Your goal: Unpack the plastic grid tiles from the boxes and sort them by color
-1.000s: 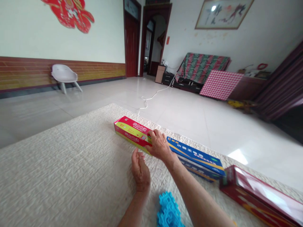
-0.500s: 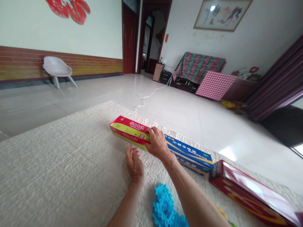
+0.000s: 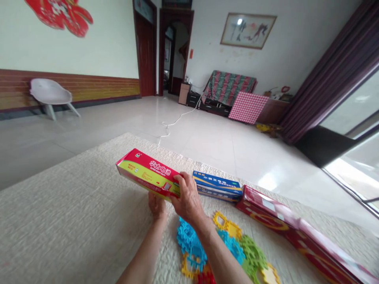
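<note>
Gripping the red-yellow box (image 3: 148, 171), now raised: right hand (image 3: 188, 196); underneath, left hand (image 3: 156, 204), grip hidden.

I count one left hand (image 3: 156, 206) and one right hand (image 3: 188, 196), one red-and-yellow battery box (image 3: 148, 173), one blue battery box (image 3: 217, 186), at least one dark red box (image 3: 262, 211), and more interlocking plastic tiles (image 3: 187, 234) than I can number, overlapping; then one white chair (image 3: 50, 92), one framed picture (image 3: 248, 30) and one checked cloth (image 3: 248, 107).

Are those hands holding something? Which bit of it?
The right hand holds the red-and-yellow box by its end nearest the blue box. The left hand is partly hidden; I can't tell its hold.
</note>
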Demonstrator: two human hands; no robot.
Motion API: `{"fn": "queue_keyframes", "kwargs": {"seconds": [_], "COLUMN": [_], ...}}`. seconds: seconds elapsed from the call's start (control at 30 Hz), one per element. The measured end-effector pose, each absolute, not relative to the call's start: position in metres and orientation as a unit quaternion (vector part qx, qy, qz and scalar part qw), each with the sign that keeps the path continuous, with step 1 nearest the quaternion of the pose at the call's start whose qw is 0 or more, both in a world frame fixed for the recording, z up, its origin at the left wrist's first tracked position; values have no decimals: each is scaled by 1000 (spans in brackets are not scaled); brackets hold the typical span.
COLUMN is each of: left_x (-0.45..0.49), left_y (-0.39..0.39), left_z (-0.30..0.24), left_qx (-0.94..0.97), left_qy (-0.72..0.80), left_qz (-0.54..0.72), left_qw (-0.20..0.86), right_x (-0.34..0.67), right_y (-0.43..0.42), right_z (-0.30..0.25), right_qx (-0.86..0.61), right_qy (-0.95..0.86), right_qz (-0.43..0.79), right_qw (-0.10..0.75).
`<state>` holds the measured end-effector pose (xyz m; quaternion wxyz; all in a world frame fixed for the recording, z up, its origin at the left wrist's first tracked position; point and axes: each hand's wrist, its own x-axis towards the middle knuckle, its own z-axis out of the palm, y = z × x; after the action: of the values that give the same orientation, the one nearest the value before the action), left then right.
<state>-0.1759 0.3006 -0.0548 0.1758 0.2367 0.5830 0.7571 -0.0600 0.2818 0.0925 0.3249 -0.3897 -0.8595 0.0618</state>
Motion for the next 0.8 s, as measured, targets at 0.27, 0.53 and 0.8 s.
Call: {"fn": "queue_keyframes", "kwargs": {"seconds": [0.27, 0.53, 0.8], "left_x": [-200, -184, -184], "left_y": [238, 227, 225], "left_z": [-56, -48, -50], "left_qx": [184, 318, 339], "left_qy": [623, 654, 659], "left_qz": [725, 654, 647], "left_qw": [228, 209, 181], "right_x": [19, 48, 45], "right_y": [231, 249, 261], "right_z": [65, 51, 31], "right_qx": [-448, -444, -443], "right_qy": [-829, -827, -832], "right_qz": [72, 56, 87], "right_qw": [327, 339, 322]}}
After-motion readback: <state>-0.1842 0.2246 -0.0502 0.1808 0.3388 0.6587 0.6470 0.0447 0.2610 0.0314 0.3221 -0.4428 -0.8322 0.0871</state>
